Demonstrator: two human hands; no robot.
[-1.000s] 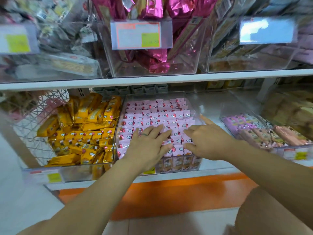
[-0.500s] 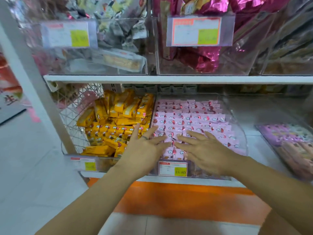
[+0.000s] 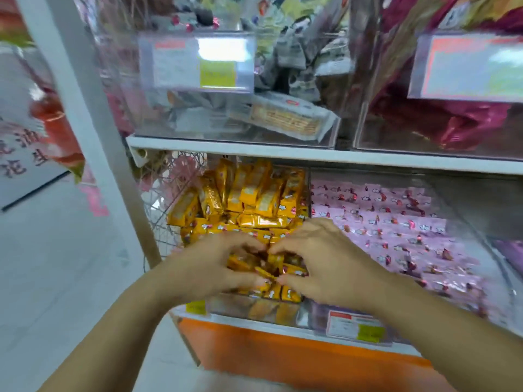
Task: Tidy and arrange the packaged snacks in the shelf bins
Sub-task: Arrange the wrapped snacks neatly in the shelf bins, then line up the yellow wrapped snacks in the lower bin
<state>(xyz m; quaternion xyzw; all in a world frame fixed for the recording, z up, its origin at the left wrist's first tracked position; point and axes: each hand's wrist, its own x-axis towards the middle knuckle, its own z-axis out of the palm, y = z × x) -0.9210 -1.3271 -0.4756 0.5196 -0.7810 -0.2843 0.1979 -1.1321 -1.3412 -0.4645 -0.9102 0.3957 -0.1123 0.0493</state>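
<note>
Over the clear bin (image 3: 254,309), left hand (image 3: 209,267) and right hand (image 3: 319,264) pinch glossy yellow packets (image 3: 260,199).

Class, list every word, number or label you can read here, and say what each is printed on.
"花生", with "油" above, both blurred: white bag or sign at far left.
Upper price labels: blurred, unreadable.
Lower price label: blurred, unreadable.
Yellow snack packets: print too small.
Pink snack packets: print too small.
</note>
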